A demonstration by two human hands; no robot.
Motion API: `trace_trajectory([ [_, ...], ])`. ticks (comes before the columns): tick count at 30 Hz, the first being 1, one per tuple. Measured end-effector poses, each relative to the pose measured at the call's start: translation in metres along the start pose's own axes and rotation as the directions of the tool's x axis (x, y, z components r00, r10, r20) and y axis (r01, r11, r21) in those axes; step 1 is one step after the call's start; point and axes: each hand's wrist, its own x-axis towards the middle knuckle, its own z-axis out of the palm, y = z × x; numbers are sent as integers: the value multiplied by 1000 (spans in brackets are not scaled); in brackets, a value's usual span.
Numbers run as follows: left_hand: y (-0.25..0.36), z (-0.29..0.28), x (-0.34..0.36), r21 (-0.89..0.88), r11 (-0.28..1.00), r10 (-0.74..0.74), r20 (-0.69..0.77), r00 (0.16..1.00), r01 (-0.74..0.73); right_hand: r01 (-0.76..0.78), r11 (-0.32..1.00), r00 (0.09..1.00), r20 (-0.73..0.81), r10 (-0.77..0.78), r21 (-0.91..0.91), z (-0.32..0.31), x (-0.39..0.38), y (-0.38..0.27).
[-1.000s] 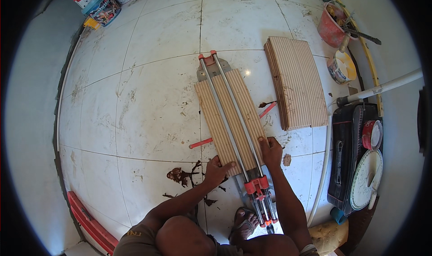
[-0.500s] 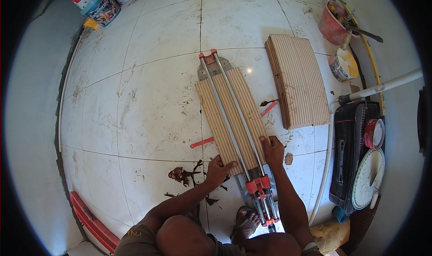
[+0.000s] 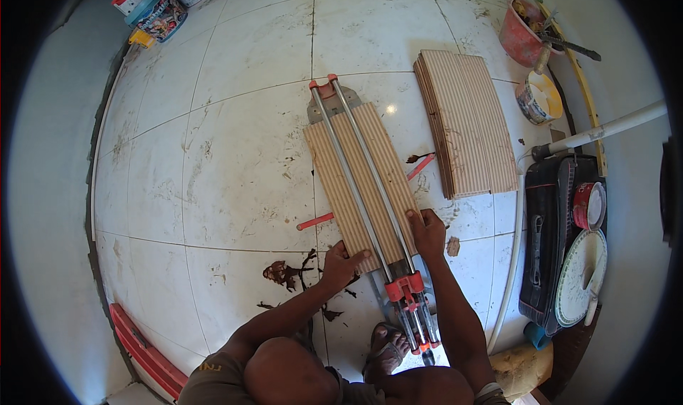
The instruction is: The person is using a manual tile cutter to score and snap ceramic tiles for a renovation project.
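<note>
A manual tile cutter (image 3: 406, 285) with two steel rails and red end pieces lies on the floor in front of me. Under its rails is a beige ribbed tile (image 3: 340, 181), set lengthwise. My left hand (image 3: 341, 264) grips the tile's near left corner, thumb on top and fingers curled beneath the edge. On the tile's right edge, my right hand (image 3: 427, 233) holds with the thumb above; its other fingers are partly hidden. The cutter's red and chrome carriage rests at the near end, between my forearms.
A stack of ribbed tiles (image 3: 466, 124) lies to the right. Beyond it are a red bucket (image 3: 518, 38) and a small tub (image 3: 532, 106). A black case (image 3: 544, 248) stands along the right wall. Dark scraps (image 3: 281, 273) litter the floor at left; paint buckets (image 3: 160, 13) sit far left.
The whole view has shifted slightly, so everything appears a little higher and further left. Both hands keep their hold on the tile, which stays in place under the rails.
</note>
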Motion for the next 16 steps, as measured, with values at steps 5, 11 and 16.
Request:
trace_trajectory([
  [5,-2,1,0,-57,997,48,5,999,-48,-4,1000,1000,-7,4,-19,0,0,-1],
  [11,-3,2,-1,-61,997,54,-10,999,-54,-43,997,999,-13,42,-59,0,-3,-3],
  [16,3,-1,-2,9,999,-39,10,999,39,-51,997,999,1,51,-52,2,-1,-3],
])
